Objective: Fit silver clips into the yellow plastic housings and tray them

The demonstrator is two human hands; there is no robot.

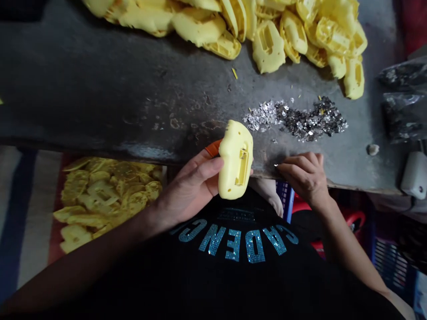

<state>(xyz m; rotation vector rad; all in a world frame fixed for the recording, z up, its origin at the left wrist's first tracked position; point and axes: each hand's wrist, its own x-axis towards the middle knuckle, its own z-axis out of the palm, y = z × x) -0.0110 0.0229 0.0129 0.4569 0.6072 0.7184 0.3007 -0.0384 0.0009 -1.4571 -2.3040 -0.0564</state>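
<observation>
My left hand [187,189] is closed around the edge of a yellow plastic shell [230,175], with the thumb on its near face. A long battery slot in the shell faces up, and small metal bits show at the slot's upper end. An orange cover [213,148] wraps one finger of this hand. By the table's front edge, my right hand [305,175] has its fingers pinched together, and a tiny shiny metal piece [276,166] pokes out at the fingertips. Just beyond it lies a spread heap of small metal pieces [310,121] on the dark table [100,89].
Many similar yellow shells [200,26] are piled along the table's far side. Below the edge at left sits a container of more yellow parts [106,191]. Plastic bags of dark pieces [405,111] and a white device [413,175] are at right. Blue baskets [388,262] stand underneath.
</observation>
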